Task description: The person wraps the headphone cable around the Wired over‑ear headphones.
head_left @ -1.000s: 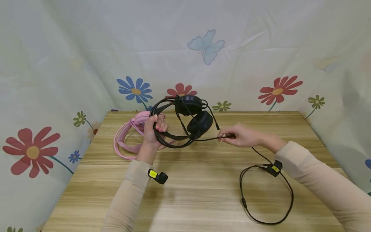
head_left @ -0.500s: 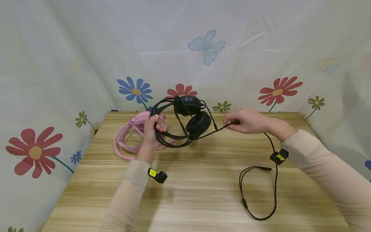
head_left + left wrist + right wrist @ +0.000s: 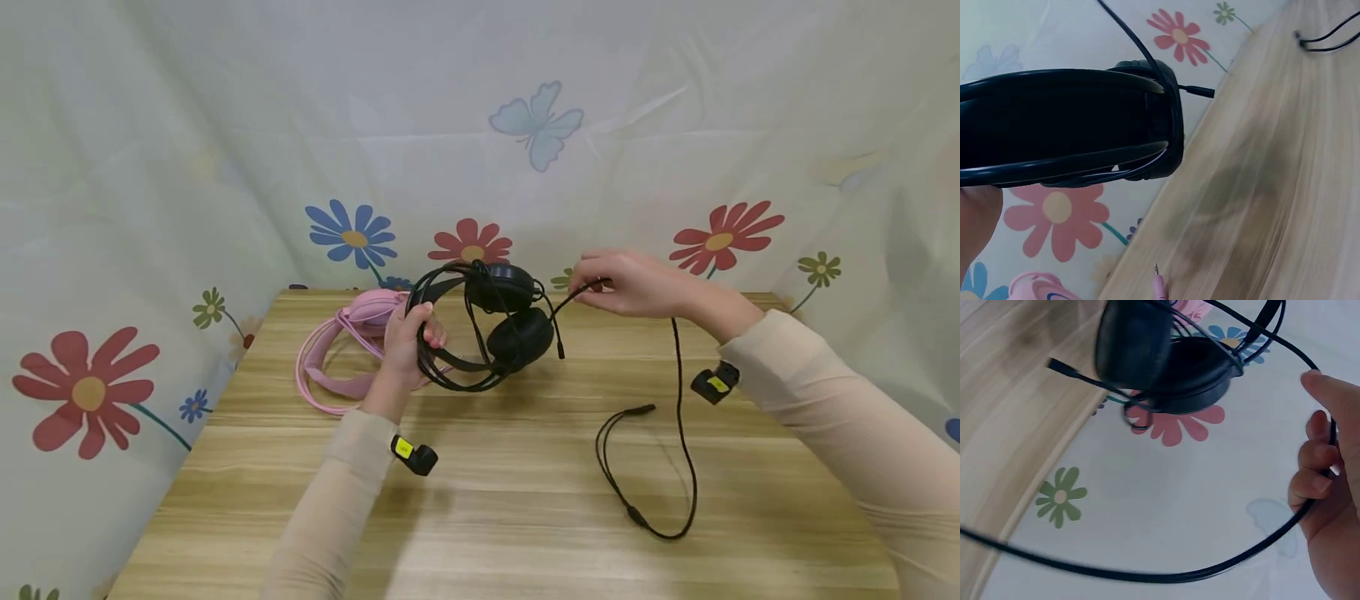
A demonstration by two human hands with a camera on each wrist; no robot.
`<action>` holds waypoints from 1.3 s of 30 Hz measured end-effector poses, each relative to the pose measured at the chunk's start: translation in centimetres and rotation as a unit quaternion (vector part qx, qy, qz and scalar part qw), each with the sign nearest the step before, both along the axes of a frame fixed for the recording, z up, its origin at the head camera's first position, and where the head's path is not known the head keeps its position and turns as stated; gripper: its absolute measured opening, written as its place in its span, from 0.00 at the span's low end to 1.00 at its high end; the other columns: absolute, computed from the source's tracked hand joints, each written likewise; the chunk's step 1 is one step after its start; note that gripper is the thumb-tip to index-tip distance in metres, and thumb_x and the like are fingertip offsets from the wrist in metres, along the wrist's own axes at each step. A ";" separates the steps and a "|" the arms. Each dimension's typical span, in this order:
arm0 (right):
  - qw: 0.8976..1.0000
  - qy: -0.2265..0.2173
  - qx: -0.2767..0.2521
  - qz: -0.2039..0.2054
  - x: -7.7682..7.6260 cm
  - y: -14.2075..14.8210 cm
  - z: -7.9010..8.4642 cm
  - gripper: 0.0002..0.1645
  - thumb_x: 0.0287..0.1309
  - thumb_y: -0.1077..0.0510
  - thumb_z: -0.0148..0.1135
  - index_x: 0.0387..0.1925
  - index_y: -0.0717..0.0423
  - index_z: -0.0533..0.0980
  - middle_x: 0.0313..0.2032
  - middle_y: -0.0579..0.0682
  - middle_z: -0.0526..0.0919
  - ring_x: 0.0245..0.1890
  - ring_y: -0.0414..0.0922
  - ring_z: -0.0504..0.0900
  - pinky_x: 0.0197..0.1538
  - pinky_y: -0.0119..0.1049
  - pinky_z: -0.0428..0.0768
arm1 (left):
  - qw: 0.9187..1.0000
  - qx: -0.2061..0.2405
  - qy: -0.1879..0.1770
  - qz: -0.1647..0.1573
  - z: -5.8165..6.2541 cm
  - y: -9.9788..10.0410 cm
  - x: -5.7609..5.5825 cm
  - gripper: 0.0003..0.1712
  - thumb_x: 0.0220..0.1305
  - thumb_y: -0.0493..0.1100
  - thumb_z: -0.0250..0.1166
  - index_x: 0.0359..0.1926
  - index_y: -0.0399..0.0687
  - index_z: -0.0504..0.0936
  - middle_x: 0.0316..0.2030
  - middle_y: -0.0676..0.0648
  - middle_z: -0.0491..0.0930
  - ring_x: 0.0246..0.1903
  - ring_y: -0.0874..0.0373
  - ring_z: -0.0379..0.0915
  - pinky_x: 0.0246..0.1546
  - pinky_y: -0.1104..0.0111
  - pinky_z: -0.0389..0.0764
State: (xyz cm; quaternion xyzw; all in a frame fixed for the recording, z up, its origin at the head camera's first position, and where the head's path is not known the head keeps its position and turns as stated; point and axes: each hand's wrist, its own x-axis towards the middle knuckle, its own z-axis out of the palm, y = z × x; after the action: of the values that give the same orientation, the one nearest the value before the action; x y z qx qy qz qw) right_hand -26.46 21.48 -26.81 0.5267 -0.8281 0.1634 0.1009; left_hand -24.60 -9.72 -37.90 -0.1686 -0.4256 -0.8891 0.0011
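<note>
A black headset (image 3: pixel 519 337) is held up above the table by my left hand (image 3: pixel 408 342), whose fingers curl round the headband. Loops of cord wrap along that band. Both ear cups point right, and a thin microphone arm (image 3: pixel 560 343) hangs beside them. To the right, my right hand (image 3: pixel 633 285) grips the headset's black cable (image 3: pixel 681 400) between thumb and curled fingers. From this hand the cable drops to the table and bends back to a plug end (image 3: pixel 640 410). In the right wrist view, the cable (image 3: pixel 1172 577) arcs below the right hand (image 3: pixel 1332 469).
A pink headset (image 3: pixel 372 307) with its cord lies at the back left of the wooden table (image 3: pixel 480 517), partly behind my left hand. Its pink plug (image 3: pixel 1159 286) shows in the left wrist view. A flower-printed curtain (image 3: pixel 420 167) hangs behind and along the sides.
My right hand has risen and moved slightly right, then back left, drawing the cable upward; its loop on the table has narrowed and shifted left. The left hand and black headset have shifted slightly right.
</note>
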 end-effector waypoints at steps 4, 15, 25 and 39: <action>0.999 0.050 -0.003 0.006 -0.6 -0.9 0.9 0.07 0.50 0.61 0.65 0.32 0.51 0.77 0.31 0.44 0.78 0.26 0.36 0.77 0.28 0.33 0.77 | 0.999 -0.018 0.010 -0.047 -0.1 0.6 -0.1 0.28 0.63 0.33 0.41 0.06 0.49 0.68 0.06 0.55 0.67 0.08 0.64 0.62 0.15 0.74 0.66; 0.987 0.157 -0.004 -0.030 -2.3 -2.1 2.0 0.10 0.47 0.55 0.68 0.30 0.49 0.74 0.26 0.43 0.75 0.20 0.37 0.67 0.21 0.32 0.65 | 0.988 -0.015 0.055 -0.140 0.3 1.5 -0.1 0.27 0.62 0.31 0.38 0.09 0.51 0.68 0.07 0.57 0.67 0.08 0.65 0.63 0.15 0.75 0.65; 0.981 0.192 -0.015 0.000 -3.3 -3.1 1.1 0.09 0.48 0.55 0.67 0.31 0.50 0.75 0.28 0.46 0.76 0.23 0.41 0.74 0.22 0.35 0.72 | 0.971 -0.024 0.080 -0.222 0.5 1.3 0.1 0.22 0.62 0.38 0.50 0.10 0.50 0.68 0.08 0.58 0.68 0.09 0.66 0.62 0.16 0.76 0.65; 0.992 0.123 -0.012 -0.036 -4.6 -2.6 -0.2 0.04 0.54 0.56 0.63 0.33 0.50 0.77 0.28 0.45 0.76 0.20 0.39 0.71 0.23 0.34 0.70 | 0.944 0.002 0.099 -0.316 0.8 1.0 0.1 0.16 0.58 0.42 0.60 0.15 0.46 0.70 0.06 0.57 0.67 0.06 0.64 0.58 0.13 0.75 0.61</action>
State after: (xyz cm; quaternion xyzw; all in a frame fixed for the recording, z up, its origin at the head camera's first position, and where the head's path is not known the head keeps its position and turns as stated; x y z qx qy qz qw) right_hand -31.05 18.87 -27.00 0.5112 -0.8259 0.1032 0.2144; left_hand -24.54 -8.71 -37.08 -0.3817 -0.3468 -0.8231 -0.2377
